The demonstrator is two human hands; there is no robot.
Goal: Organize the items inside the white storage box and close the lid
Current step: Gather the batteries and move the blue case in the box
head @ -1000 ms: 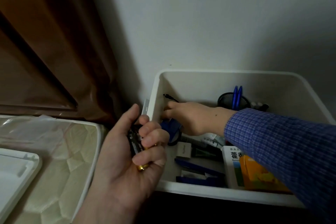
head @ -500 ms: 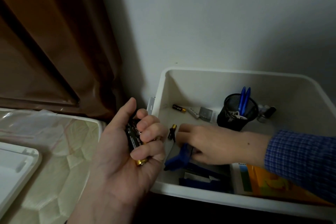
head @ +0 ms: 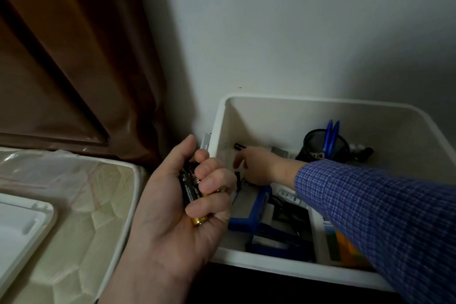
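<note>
We are looking at a quilted mattress [head: 81,205] lying just left of where our left hand [head: 177,210] is gripping the batteries [head: 190,187]. A white lid [head: 22,224] is resting flat on it, well left of that grip, and clear plastic film [head: 37,168] is covering its far end. Right of the grip, the white storage box [head: 271,258] is sitting on a dark surface [head: 246,286] we cannot make out.

The storage box [head: 249,258] stands against the wall [head: 296,32], its lid [head: 22,224] lying off to the left on a mattress [head: 86,205]. In the box, a pen cup [head: 318,145] sits at the back edge, a battery [head: 239,147] near the back left corner, a book [head: 330,237] toward the front right. The left hand [head: 182,207] hangs by the box's left edge; the right hand [head: 259,165] reaches inside.
</note>
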